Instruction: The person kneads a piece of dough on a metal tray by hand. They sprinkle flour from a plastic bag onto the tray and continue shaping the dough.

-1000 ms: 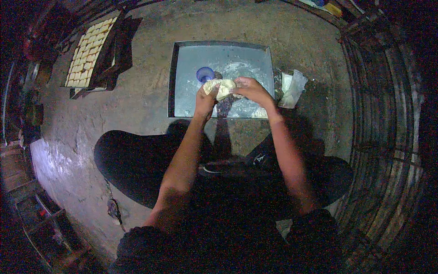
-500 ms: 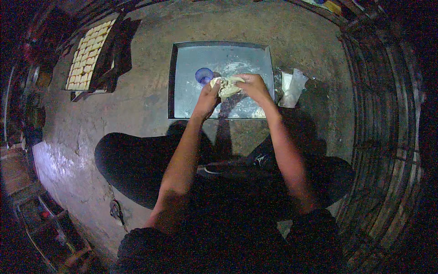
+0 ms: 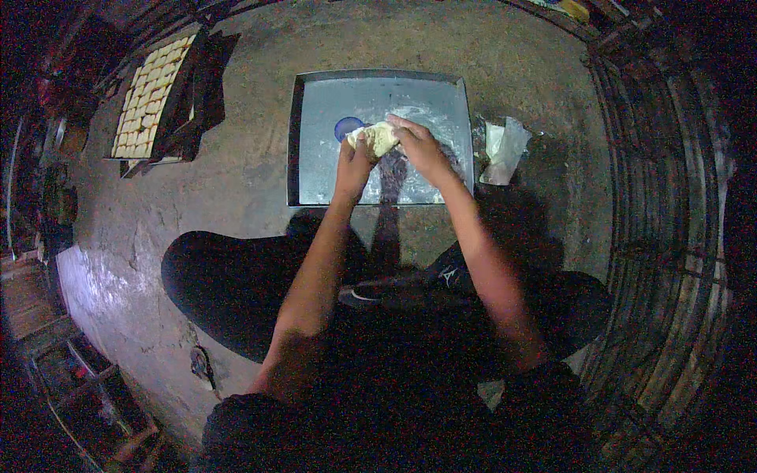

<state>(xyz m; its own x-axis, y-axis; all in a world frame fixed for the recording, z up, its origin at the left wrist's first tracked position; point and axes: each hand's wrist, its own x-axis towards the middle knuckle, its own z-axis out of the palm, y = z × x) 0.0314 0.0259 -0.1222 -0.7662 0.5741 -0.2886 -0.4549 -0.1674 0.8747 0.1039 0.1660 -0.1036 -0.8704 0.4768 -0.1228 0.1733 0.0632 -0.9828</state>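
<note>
A pale yellow lump of dough [image 3: 377, 139] is held between my two hands above a floured metal tray [image 3: 319, 177]. My left hand [image 3: 354, 163] grips its left side, with the thumb lying over the dough. At the right end, my right hand [image 3: 420, 148] pinches the dough between thumb and fingers. Just behind my left hand, a blue round cup [image 3: 347, 127] stands in the tray, partly covered by the dough. Loose white flour [image 3: 426, 115] is smeared over the tray's middle and right side.
Right of the tray, an opened clear plastic bag [image 3: 507, 151] with white contents lies on the concrete floor [image 3: 252, 169]. At the far left, a tilted tray carries rows of pale dough pieces [image 3: 154, 98]. Slatted bamboo [image 3: 658, 236] lines the right side. My crossed legs [image 3: 229, 276] sit before the tray.
The dough has been drawn together into a more compact lump, and my right hand has moved left, closer to my left hand. The cup and bag stay in place.
</note>
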